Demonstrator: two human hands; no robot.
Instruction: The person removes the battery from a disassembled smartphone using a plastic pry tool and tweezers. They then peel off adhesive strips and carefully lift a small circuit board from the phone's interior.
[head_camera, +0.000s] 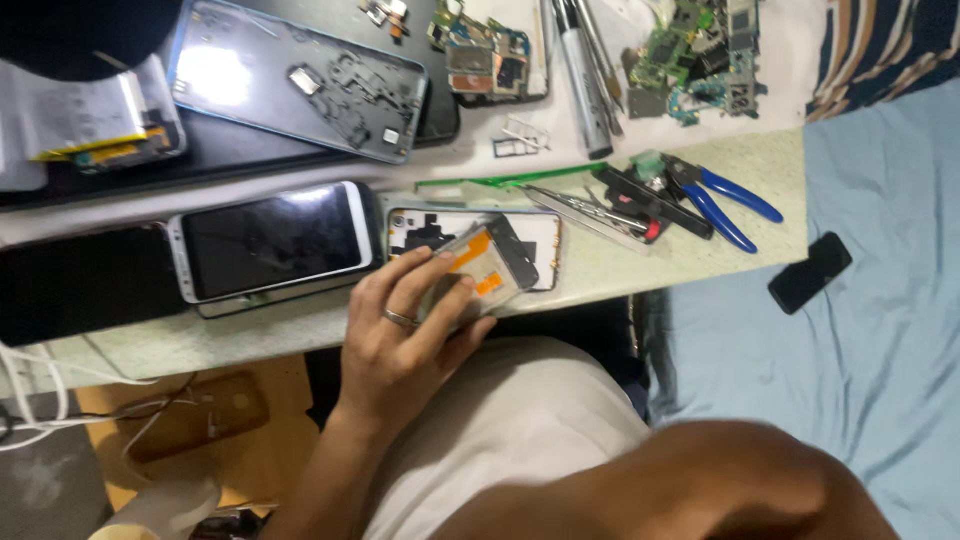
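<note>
Nearest to us, a blurred bare arm fills the bottom right corner; its hand is cut off by the frame edge, so whether that right hand is clenched or loose cannot be told. Just beyond it lies a lap in pale cloth.

Above the lap, the left hand (405, 335), a ring on one finger, is closed around a phone screen part (483, 268): a thin, flat, rectangular panel, shiny and partly see-through, with orange patches and a dark band at its far end. The thumb presses from below and the fingers (425, 275) curl over its near edge, so the lower half of the panel is hidden behind them. The panel sticks out up and to the right of the grip, tilted, over the edge of the speckled table (620, 270).

It lies over an opened white phone body (540, 235) on the table, though whether the two touch is hard to make out. Just left of that sits a white-framed phone (275, 245) with a dark screen. To the right are blue-handled pliers (725, 200) and a green-handled tool (500, 181). Farther back rest a blue phone frame (300, 80) and circuit boards (690, 55), their detail too small to read. A black phone (810, 272) lies apart on blue cloth.
</note>
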